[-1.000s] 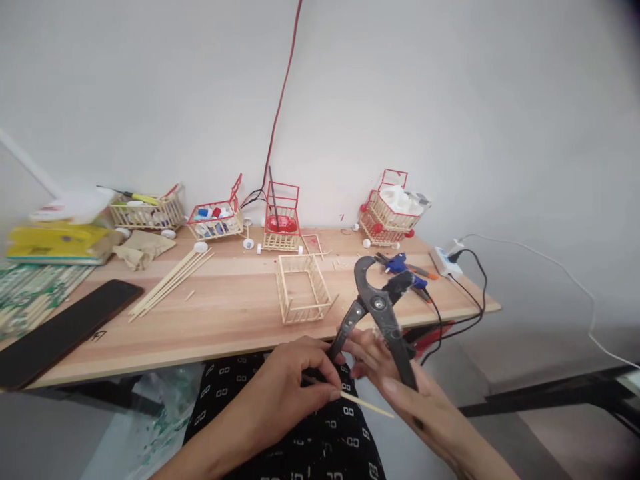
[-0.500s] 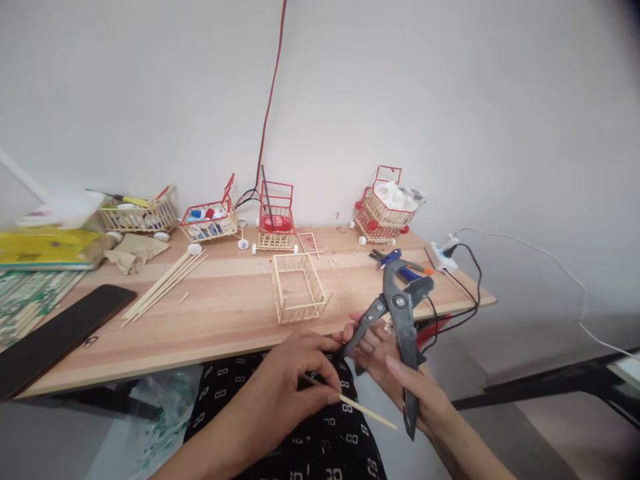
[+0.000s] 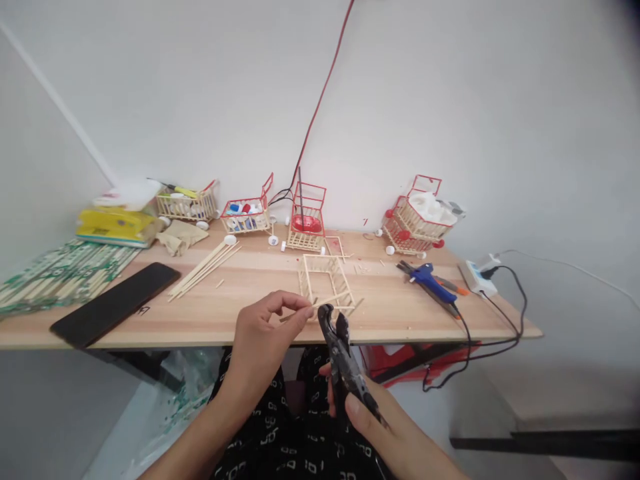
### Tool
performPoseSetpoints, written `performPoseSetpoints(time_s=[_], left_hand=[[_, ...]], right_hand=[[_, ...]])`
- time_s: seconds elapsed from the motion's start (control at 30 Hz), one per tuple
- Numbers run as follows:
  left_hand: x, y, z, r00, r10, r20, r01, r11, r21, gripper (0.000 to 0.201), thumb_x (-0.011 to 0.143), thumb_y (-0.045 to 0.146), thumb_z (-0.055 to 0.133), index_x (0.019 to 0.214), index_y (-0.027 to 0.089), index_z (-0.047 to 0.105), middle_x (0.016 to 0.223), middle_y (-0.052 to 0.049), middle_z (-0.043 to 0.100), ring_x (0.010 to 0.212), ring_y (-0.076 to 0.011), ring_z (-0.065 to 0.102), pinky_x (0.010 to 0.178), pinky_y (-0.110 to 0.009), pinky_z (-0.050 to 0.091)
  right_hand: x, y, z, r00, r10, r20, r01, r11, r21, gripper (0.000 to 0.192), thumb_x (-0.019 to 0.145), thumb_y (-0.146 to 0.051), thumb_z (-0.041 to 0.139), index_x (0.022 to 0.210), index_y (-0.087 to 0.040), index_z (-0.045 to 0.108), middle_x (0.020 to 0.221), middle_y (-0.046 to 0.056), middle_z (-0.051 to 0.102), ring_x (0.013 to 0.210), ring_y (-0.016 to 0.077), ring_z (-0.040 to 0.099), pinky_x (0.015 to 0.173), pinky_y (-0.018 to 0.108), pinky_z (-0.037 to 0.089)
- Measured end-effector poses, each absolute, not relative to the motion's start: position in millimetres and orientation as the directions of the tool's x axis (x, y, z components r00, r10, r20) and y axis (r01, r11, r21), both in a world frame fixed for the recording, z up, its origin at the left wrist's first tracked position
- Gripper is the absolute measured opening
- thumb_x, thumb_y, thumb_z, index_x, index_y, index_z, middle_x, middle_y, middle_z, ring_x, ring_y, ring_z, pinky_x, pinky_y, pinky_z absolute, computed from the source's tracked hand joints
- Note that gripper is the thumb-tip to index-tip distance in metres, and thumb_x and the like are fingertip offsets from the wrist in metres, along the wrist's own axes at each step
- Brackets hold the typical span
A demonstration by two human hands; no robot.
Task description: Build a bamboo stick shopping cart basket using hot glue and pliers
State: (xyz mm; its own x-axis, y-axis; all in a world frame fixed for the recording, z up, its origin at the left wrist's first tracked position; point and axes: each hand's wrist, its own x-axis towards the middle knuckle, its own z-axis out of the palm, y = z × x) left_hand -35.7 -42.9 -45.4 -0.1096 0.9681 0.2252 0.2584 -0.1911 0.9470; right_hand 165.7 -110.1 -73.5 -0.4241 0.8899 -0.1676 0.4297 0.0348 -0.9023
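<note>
My left hand (image 3: pixel 273 337) pinches a thin wooden stick (image 3: pixel 332 300) between thumb and fingertips. The stick points right, over the front of a small openwork basket frame (image 3: pixel 345 275) made of sticks on the table. My right hand (image 3: pixel 383 420) is wrapped round the handles of a dark grey pipe cutter (image 3: pixel 345 363), its hooked jaw upward, close to my left fingertips and the stick. In this view the jaw overlaps the stick's line; whether it touches the stick I cannot tell.
Several miniature stick shopping carts, one with a red bundle (image 3: pixel 307 223), line the wall. Loose sticks (image 3: pixel 205 268), a black phone-like slab (image 3: pixel 115 303) and wrapped sticks (image 3: pixel 65 273) lie left. A blue glue gun (image 3: pixel 433 283) and a power strip (image 3: pixel 479 279) with cables lie right.
Both hands have moved up and forward to the table's front edge. The cutter, earlier splayed on an open right palm, is now gripped, and the stick now points up-right. The view has shifted.
</note>
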Motion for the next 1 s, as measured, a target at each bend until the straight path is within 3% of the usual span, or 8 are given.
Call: performPoseSetpoints(time_s=[0.13,0.43,1.0], left_hand=[[-37.5,-49.7,-41.9,-0.115,0.949,0.292,0.274,-0.253,0.928,0.006,0.076,0.022,0.067,0.072,0.023,0.071,0.076,0.002,0.07,0.069,-0.0128,0.059,0.062,-0.023,0.043],[-39.4,-54.6,-50.9,-0.085,0.874,0.478,0.384,-0.414,0.826,0.009,0.081,0.016,0.065,0.076,0.021,0.068,0.076,0.002,0.066,0.079,-0.0135,0.06,0.07,-0.024,0.045],[-41.4,-57.4,-56.6,-0.129,0.922,0.366,0.408,-0.287,0.867,0.008,0.083,0.018,0.06,0.078,0.021,0.066,0.081,0.001,0.067,0.08,-0.0157,0.061,0.073,-0.026,0.045]], right_hand=[[158.8,-106.8,-62.7,-0.42,0.884,-0.205,0.486,0.029,-0.874,0.057,0.093,-0.061,0.036,0.129,-0.02,0.052,0.106,0.011,0.063,0.099,0.0255,0.057,0.092,0.039,0.044],[142.9,-96.3,-58.0,-0.469,0.876,-0.111,0.416,0.108,-0.903,0.049,0.095,-0.054,0.039,0.128,-0.021,0.053,0.089,0.005,0.061,0.083,0.0198,0.056,0.083,0.033,0.046],[132.4,-90.6,-76.5,-0.43,0.902,-0.046,0.37,0.13,-0.92,0.043,0.095,-0.051,0.042,0.117,-0.019,0.058,0.081,0.003,0.06,0.073,0.0171,0.056,0.075,0.029,0.046]])
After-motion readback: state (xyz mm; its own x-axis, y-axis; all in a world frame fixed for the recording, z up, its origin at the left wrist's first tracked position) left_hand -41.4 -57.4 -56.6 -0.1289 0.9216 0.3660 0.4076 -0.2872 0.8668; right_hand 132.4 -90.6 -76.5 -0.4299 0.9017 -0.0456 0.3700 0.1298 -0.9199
